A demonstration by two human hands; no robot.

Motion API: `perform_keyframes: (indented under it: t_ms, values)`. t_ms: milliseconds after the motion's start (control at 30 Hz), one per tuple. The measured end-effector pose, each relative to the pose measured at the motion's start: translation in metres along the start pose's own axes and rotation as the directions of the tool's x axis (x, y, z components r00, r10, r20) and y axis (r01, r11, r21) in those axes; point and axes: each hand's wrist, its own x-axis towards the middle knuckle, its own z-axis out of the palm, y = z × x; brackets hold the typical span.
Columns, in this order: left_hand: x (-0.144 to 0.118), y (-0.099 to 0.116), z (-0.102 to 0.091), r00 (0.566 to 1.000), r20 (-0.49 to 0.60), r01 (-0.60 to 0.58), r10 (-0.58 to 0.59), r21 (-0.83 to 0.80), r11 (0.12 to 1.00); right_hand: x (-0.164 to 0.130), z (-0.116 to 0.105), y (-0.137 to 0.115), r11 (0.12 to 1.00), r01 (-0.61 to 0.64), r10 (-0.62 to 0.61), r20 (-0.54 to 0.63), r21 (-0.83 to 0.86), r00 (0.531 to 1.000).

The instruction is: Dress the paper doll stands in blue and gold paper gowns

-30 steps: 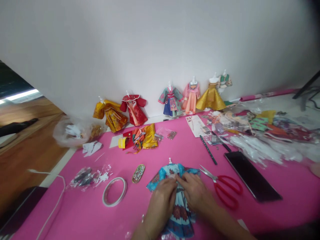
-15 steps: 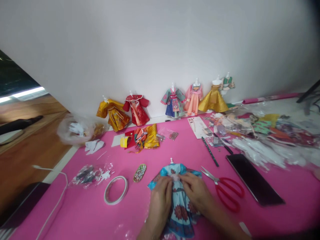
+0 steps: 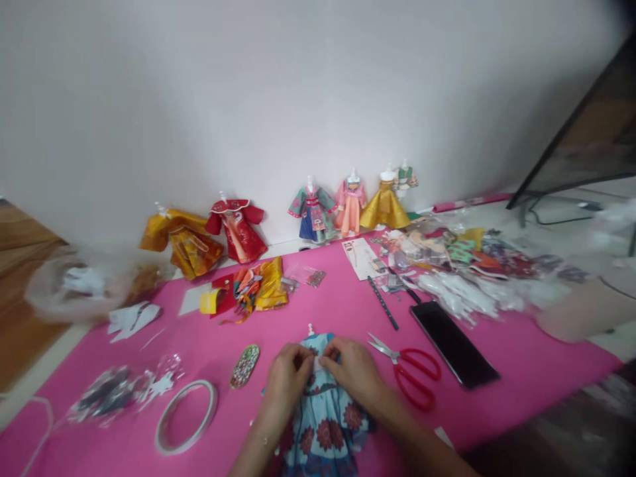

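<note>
A blue doll dress (image 3: 322, 417) with dark red flower motifs lies on the pink table covering (image 3: 209, 351), a small white mannequin neck (image 3: 311, 329) showing at its collar. Over its chest, my left hand (image 3: 287, 377) pinches one end of a small whitish strip (image 3: 317, 364). The other end is between the thumb and fingers of my right hand (image 3: 358, 371). Both hands are closed, fingertips near each other just above the bodice. The strip's material is too blurred to tell. My forearms cover parts of the sleeves.
Red-handled scissors (image 3: 415, 377) and a black phone (image 3: 454, 344) lie to the right. A tape roll (image 3: 186, 417) and an oval dish of beads (image 3: 245, 366) are at left. Several dressed mannequins, including a red one (image 3: 241, 228), stand along the wall. Bagged fabric pieces (image 3: 462, 252) lie back right.
The view has turned right, so things appear further left and a dark screen shows at right. My hands stay at the dress's chest, with the whitish strip now plainer between them.
</note>
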Motion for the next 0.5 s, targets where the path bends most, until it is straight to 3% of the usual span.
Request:
perform_keyframes:
  t_ms: [267, 500]
  values:
    - [0.0064, 0.0027, -0.0039, 0.998, 0.055, 0.020, -0.024, 0.066, 0.998, -0.0037, -0.0029, -0.0031, 0.999, 0.033, -0.033, -0.010, -0.012, 0.999]
    - [0.0023, 0.0056, -0.0009, 0.996, 0.042, 0.070, -0.074, 0.091, 0.993, 0.0000, -0.0017, 0.0018, 0.996, -0.013, 0.013, -0.003, 0.088, 1.000]
